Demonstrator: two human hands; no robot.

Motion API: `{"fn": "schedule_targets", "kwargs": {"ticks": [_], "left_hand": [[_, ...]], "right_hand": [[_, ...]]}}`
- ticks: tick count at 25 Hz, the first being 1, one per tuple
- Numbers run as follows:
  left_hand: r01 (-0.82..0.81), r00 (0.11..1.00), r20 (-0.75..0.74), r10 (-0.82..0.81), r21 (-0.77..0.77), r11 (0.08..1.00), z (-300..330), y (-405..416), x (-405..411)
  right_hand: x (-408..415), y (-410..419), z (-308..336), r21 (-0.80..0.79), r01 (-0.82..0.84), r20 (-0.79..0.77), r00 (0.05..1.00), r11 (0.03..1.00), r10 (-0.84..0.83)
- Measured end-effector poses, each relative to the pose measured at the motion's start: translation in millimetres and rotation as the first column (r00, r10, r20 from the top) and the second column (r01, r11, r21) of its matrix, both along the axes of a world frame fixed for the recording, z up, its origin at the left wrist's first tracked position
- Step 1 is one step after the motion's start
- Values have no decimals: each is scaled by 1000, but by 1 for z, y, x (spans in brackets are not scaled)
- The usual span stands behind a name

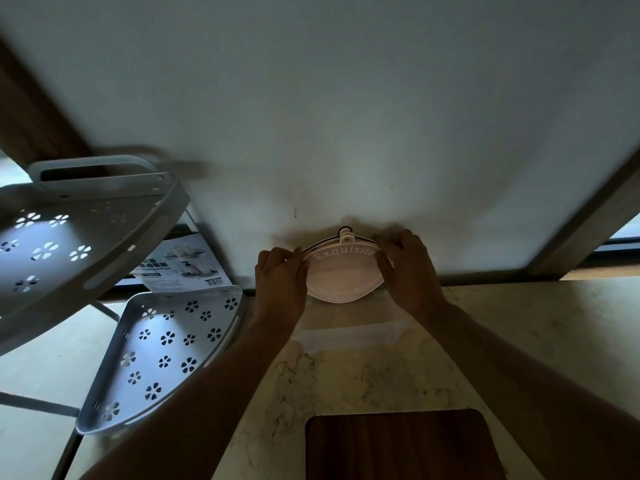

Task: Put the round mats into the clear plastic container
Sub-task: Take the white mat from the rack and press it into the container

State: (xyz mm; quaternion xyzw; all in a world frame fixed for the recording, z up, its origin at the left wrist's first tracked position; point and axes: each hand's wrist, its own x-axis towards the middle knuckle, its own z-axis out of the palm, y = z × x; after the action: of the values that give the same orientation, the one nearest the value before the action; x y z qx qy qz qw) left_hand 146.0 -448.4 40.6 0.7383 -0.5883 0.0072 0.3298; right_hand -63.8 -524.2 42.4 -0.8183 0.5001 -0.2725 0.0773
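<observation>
Both hands clasp the pale pink round mat (341,277), left hand (280,282) and right hand (408,271) each with its grip pinching a side, above the clear plastic container (346,336) at the marble bench's (519,341) far edge.

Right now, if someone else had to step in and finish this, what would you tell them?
Left hand and right hand: each has a grip on one side of the pink round mats.
Mats: held upright against the wall, above the clear container on the counter.
Done: mats gathered.
Left: lower them into the container, then let go. How many mats there are I cannot tell.
</observation>
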Motion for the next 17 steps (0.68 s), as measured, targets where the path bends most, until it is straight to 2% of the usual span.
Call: {"fn": "schedule_targets", "kwargs": {"ticks": [5, 10, 14, 17], "left_hand": [[-16, 999, -27, 19, 97, 995, -3, -6, 2], [39, 999, 20, -43, 165, 986, -5, -11, 6], [40, 997, -76, -27, 186, 982, 1, -21, 7], [52, 993, -116, -29, 199, 979, 4, -19, 7]], "right_hand": [[2, 2, 2, -6, 50, -8, 999, 999, -50], [1, -2, 1, 75, 55, -26, 998, 996, -53], [1, -7, 3, 140, 28, 26, 999, 990, -32], [-1, -9, 5, 141, 3, -19, 1000, 990, -1]]}}
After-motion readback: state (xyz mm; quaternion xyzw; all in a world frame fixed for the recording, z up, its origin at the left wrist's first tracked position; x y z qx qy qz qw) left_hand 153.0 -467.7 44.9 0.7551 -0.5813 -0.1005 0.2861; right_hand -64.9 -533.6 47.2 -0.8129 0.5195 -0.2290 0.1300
